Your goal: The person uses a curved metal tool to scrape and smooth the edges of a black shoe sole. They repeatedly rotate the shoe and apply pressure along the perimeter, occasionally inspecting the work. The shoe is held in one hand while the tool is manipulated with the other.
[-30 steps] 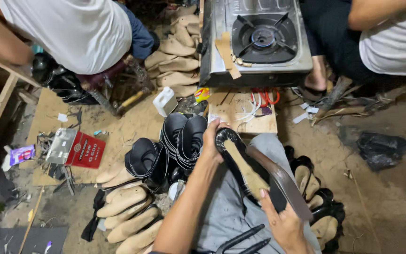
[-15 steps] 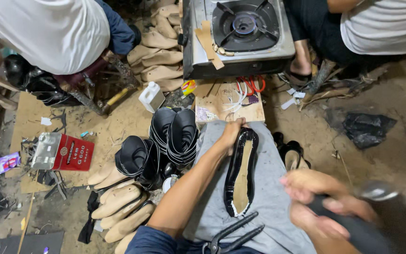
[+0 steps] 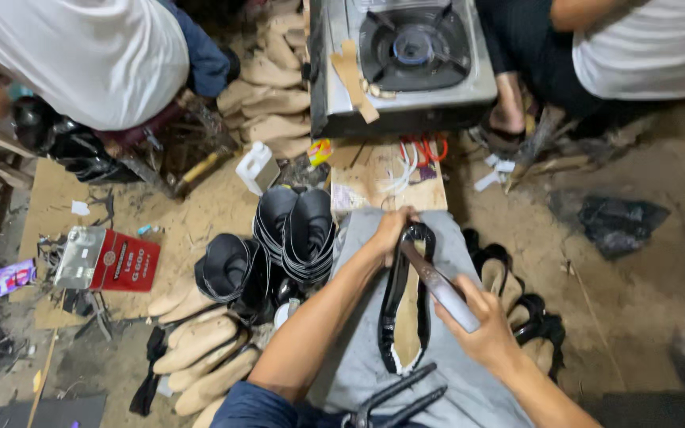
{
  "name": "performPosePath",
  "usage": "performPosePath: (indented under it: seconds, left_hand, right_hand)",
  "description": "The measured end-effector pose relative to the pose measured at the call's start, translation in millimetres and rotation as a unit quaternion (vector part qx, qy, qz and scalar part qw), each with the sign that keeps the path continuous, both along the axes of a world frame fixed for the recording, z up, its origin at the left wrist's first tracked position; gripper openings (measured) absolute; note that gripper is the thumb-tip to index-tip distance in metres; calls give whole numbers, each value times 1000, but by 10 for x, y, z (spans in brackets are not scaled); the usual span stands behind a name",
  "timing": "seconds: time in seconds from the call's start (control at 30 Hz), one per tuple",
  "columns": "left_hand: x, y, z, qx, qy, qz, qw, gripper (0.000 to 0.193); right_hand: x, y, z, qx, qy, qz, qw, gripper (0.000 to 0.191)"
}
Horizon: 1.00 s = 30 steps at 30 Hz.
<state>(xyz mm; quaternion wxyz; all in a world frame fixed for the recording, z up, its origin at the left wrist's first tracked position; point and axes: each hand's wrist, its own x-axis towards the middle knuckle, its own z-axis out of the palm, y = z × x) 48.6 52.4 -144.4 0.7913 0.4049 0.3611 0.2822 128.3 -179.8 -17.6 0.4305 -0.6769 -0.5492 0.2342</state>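
Note:
A black shoe upper on a pale last (image 3: 403,313) lies along my lap on grey cloth (image 3: 358,364). My left hand (image 3: 390,230) grips its far toe end. My right hand (image 3: 481,329) holds a flat metal tool with a grey handle (image 3: 438,285), whose tip rests against the toe near my left hand. Black pliers (image 3: 398,400) lie on my lap near the heel.
A gas stove (image 3: 406,59) stands ahead on a board. Stacks of black shoe uppers (image 3: 295,234) and pale wooden lasts (image 3: 204,357) lie at left. A red tin (image 3: 124,261) sits further left. More black shoes (image 3: 525,309) lie at right. Two people sit at the top corners.
My right hand came back from the lower right with the tool and brought it onto the shoe's toe. The left hand stayed on the toe. The view shifted slightly.

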Motion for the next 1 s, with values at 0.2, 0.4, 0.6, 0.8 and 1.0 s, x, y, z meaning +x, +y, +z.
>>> performPosePath:
  seconds: [0.2,0.4,0.6,0.8,1.0]
  left_hand:
    - [-37,-41,18,-143,4,-36,989,39]
    - [2,12,-29,-38,24,-15,999,36]
    - [-71,-56,73,-163,-18,-47,985,35]
    - [-38,-20,-22,-127,-9,4,992,29]
    - [-27,-46,-123,-62,-22,12,998,28]
  right_hand:
    - [132,-4,-245,250,-108,24,962,26]
    - [46,-68,-165,-15,-60,-36,997,30]
    - [-95,91,-84,93,50,26,994,32]
    - [-65,41,-301,157,135,-20,978,16]
    - [-204,179,-176,28,36,-64,997,29]
